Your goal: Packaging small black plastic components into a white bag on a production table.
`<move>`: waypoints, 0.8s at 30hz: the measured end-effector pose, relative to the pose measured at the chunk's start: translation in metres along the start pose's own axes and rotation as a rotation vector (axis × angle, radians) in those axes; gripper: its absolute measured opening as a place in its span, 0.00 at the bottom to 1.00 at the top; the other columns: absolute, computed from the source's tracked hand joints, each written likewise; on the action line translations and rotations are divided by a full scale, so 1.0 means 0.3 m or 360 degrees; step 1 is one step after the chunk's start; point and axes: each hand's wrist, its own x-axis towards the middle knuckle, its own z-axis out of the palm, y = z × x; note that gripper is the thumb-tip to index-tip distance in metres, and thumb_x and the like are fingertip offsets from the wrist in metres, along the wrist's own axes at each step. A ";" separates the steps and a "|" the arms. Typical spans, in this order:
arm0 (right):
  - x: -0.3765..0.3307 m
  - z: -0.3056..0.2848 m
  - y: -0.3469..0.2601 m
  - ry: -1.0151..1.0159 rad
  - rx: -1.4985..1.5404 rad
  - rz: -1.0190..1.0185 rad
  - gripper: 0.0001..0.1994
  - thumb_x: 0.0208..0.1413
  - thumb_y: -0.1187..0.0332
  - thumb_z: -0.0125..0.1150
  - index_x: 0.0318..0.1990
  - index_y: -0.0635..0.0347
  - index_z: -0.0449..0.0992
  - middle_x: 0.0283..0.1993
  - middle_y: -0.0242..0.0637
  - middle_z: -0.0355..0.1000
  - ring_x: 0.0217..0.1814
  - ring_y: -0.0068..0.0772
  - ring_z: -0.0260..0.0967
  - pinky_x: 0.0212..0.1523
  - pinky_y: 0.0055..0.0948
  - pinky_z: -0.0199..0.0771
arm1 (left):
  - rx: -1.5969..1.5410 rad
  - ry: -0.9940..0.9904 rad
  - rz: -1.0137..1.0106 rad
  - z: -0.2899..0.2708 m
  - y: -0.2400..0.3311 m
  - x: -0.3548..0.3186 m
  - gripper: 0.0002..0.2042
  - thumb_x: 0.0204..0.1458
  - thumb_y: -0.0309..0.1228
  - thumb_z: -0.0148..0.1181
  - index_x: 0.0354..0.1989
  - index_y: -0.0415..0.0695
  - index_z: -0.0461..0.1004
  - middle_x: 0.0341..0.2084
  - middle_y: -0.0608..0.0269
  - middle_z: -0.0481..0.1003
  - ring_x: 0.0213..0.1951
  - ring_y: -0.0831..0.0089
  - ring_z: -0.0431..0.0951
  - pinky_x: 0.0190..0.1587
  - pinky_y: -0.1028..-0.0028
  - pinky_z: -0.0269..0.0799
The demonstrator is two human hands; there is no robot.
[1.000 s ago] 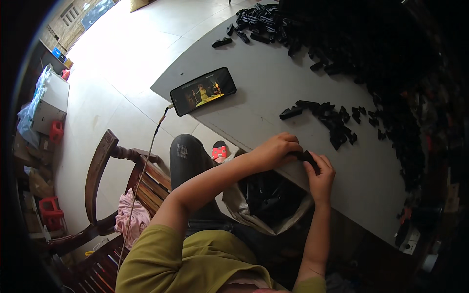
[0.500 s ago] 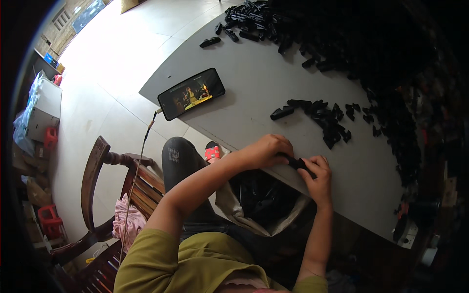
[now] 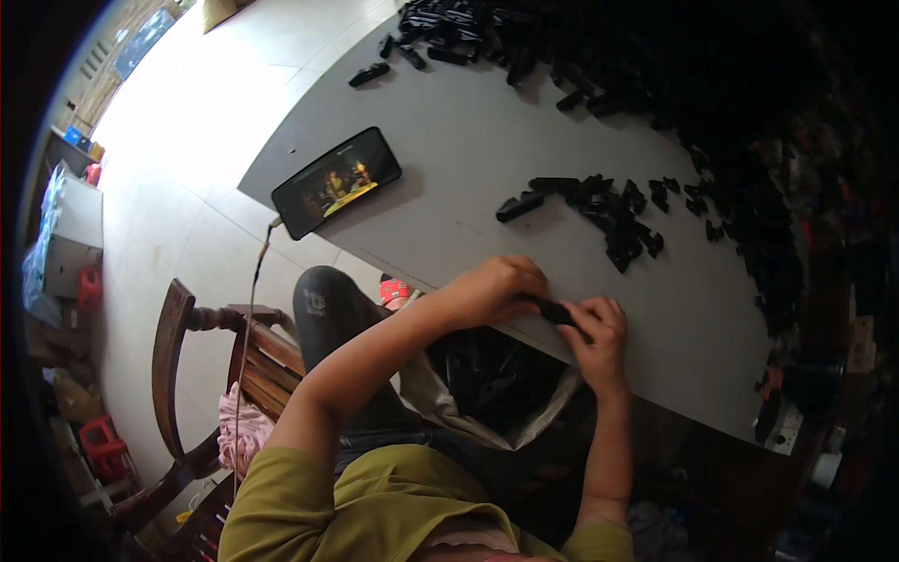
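Between my two hands, at the near edge of the pale table (image 3: 440, 211), is a small elongated black part (image 3: 554, 313). My left hand (image 3: 501, 288) is closed on its left end, and my right hand (image 3: 599, 339) pinches the other end with thumb and fingers. Its exact kind is too dark to make out. Just below the hands an open sack (image 3: 440, 398) with a pale rim holds dark pieces. Beyond my hands lies a small cluster of similar black parts (image 3: 613, 220) on the tabletop.
A large heap of black parts (image 3: 524, 47) covers the table's far and right side. A phone (image 3: 337, 183) with a lit screen stands at the left edge, its cable (image 3: 251, 318) hanging down. Left of me is a wooden chair (image 3: 173, 356) with pink cloth (image 3: 245, 426). A power strip (image 3: 785, 431) lies at right.
The whole view has shifted slightly, so the table and phone appear farther left. Both hands keep hold of the black part, with little change in their grip.
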 end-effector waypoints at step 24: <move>0.061 0.016 0.056 0.0237 0.0376 0.0558 0.13 0.50 0.77 0.61 0.44 0.65 0.69 0.39 0.38 0.66 0.36 0.31 0.68 0.37 0.26 0.71 | 0.0530 0.0172 0.0019 -0.029 -0.013 -0.009 0.09 0.45 0.25 0.60 0.35 0.43 0.68 0.35 0.57 0.69 0.41 0.58 0.70 0.42 0.65 0.68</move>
